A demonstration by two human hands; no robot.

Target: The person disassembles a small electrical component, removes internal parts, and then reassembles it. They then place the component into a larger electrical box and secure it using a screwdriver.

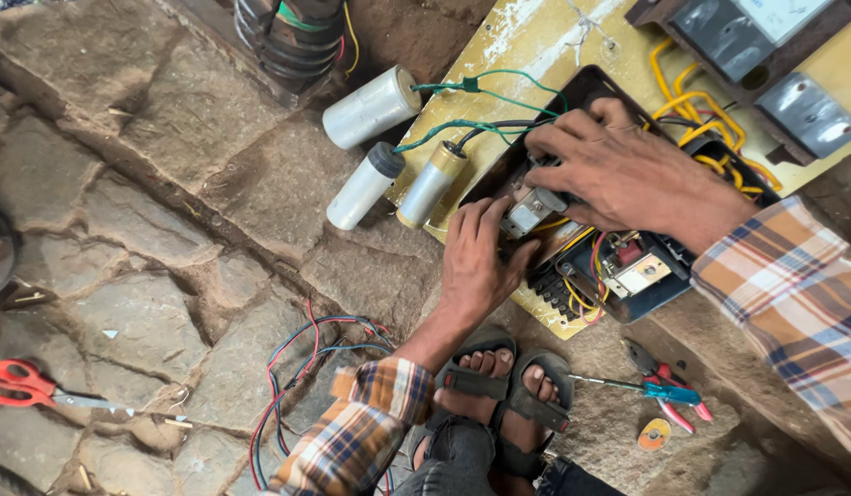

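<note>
Two hands are working inside a black open switch box that is lying on a yellow board on the stone floor. Over the box, the right hand is curling its fingers around a small grey metal part, gripping it from the far side. Just left, the left hand is pressing its fingertips against the same part. Three silver capacitors are lying left of the box, red scissors far left, and a blue-handled screwdriver beside the sandalled feet.
</note>
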